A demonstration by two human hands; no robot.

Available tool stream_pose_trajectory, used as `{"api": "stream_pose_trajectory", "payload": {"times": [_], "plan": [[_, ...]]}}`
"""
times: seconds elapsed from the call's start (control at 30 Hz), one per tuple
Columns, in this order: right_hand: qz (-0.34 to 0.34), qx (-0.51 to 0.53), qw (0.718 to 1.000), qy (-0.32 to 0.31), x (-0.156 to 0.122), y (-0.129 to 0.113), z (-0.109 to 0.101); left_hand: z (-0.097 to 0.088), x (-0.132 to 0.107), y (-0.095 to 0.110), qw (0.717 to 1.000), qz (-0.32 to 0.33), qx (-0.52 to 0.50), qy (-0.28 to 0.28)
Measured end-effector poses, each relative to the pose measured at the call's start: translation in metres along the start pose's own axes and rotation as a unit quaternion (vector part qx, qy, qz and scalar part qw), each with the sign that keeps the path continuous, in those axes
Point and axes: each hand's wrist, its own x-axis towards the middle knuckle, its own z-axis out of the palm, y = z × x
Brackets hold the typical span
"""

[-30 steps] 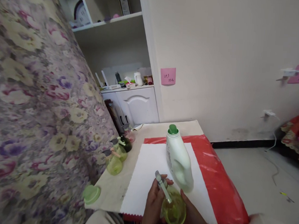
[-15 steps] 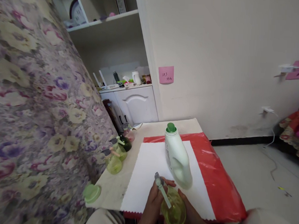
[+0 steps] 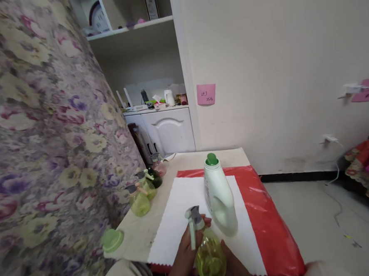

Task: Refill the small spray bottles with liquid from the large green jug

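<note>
In the head view a see-through yellow-green spray bottle [image 3: 210, 262] is held near the table's front edge, tilted with its grey and pale green spray head [image 3: 195, 220] pointing up and left. My left hand [image 3: 189, 243] is closed around the bottle's neck and left side, its fingertips showing behind the neck. Around the right side of the round body my right hand [image 3: 229, 259] is wrapped, fingers partly hidden under the bottle. Just beyond stands a large pale green jug [image 3: 221, 198] with a handle and a green spout in its neck.
A white sheet [image 3: 180, 204] and red plastic [image 3: 261, 213] cover much of the table. Along its left edge stand several spray bottles [image 3: 140, 204], with a green cap [image 3: 112, 240] at the near left corner. A flowered curtain [image 3: 55, 146] hangs at the left.
The spray bottle has turned in my hands, so its spray head now shows more from the side. Its body has shifted slightly left. The jug stays where it was.
</note>
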Motion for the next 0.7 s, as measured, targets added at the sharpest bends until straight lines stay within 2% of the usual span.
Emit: {"api": "stream_pose_trajectory", "payload": {"times": [0.07, 0.13, 0.27, 0.4, 0.53, 0.7], "plan": [[0.025, 0.014, 1.000, -0.012, -0.004, -0.001, 0.000, -0.002, -0.003, -0.002, 1.000, -0.007, 0.003, 0.004], [0.017, -0.011, 1.000, -0.014, -0.009, -0.003, 0.002, -0.002, -0.007, -0.001, 1.000, -0.013, 0.007, -0.006], [-0.070, -0.135, 0.988, 0.024, -0.012, -0.004, 0.010, 0.005, -0.014, 0.006, 0.999, 0.026, 0.004, -0.044], [-0.185, -0.270, 0.943, 0.064, -0.012, -0.010, 0.019, 0.008, -0.018, 0.007, 0.998, 0.040, -0.007, -0.047], [-0.217, -0.293, 0.930, 0.042, -0.015, -0.018, 0.032, 0.008, -0.020, 0.002, 0.997, 0.032, 0.062, -0.037], [-0.228, -0.314, 0.921, 0.040, -0.023, -0.022, 0.035, 0.014, -0.022, 0.004, 0.989, 0.034, 0.122, -0.074]]}}
